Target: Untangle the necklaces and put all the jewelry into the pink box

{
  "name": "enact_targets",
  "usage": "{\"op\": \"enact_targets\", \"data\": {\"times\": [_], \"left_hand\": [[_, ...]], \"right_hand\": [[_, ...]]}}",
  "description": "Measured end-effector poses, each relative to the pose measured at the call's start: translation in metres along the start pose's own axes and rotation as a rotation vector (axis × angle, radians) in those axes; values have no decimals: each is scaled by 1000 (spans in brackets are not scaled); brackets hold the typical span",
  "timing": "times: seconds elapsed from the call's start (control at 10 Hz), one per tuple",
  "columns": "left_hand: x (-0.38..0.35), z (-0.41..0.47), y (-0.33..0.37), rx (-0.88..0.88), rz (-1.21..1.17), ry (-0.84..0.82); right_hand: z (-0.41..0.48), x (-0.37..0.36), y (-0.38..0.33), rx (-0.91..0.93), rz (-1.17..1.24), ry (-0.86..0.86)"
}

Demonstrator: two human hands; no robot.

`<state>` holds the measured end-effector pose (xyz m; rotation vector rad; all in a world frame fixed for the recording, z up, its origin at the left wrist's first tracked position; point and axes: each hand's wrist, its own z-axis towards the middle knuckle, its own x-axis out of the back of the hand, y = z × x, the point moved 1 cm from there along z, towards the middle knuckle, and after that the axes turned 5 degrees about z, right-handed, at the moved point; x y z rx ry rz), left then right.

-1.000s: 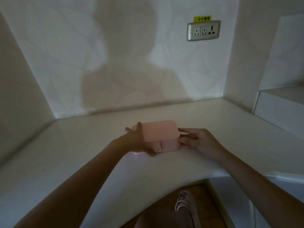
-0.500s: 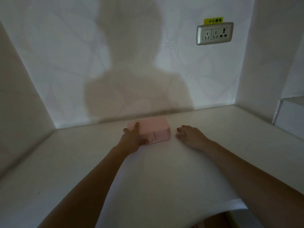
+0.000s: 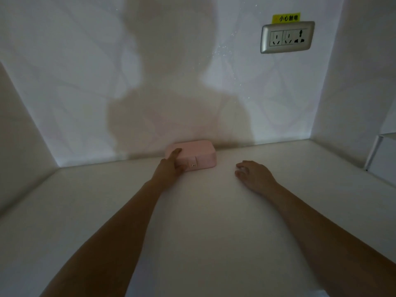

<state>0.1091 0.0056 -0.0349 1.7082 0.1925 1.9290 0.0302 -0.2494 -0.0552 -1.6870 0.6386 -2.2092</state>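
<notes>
Back wall [image 3: 75, 82]: white, with the person's shadow [image 3: 171, 93] across the middle. White counter [image 3: 203, 232] runs wall to wall, dim light. Both bare forearms reach forward over it. White boxy unit [image 3: 383, 161] at the right edge, partly out of view.

Pink box [image 3: 199, 152]: lid closed, sitting at the very back of the counter, right at the foot of the wall; can't tell if it touches.

Wall socket [image 3: 287, 37]: silver frame, upper right.

Left hand [image 3: 170, 168]: on the box's left end, fingers laid over the lid, thumb against the front face, holding it.

Right hand [image 3: 255, 175]: palm down on the counter, near the box's right end but apart from it, fingers loosely curled, nothing in it.

Yellow label [image 3: 286, 18] above the socket. Small metal clasp [image 3: 193, 165] on the box front, just beside the left thumb.
</notes>
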Motion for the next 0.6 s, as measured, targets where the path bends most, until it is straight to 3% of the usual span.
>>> {"op": "enact_targets", "data": {"times": [0.3, 0.4, 0.6], "left_hand": [[3, 1, 4, 3, -19, -20], [13, -2, 5, 39, 15, -97], [44, -22, 6, 10, -15, -19]], "right_hand": [[-6, 4, -4, 7, 21, 15], [-14, 7, -5, 7, 36, -18], [-24, 20, -16, -19, 309, -18]]}}
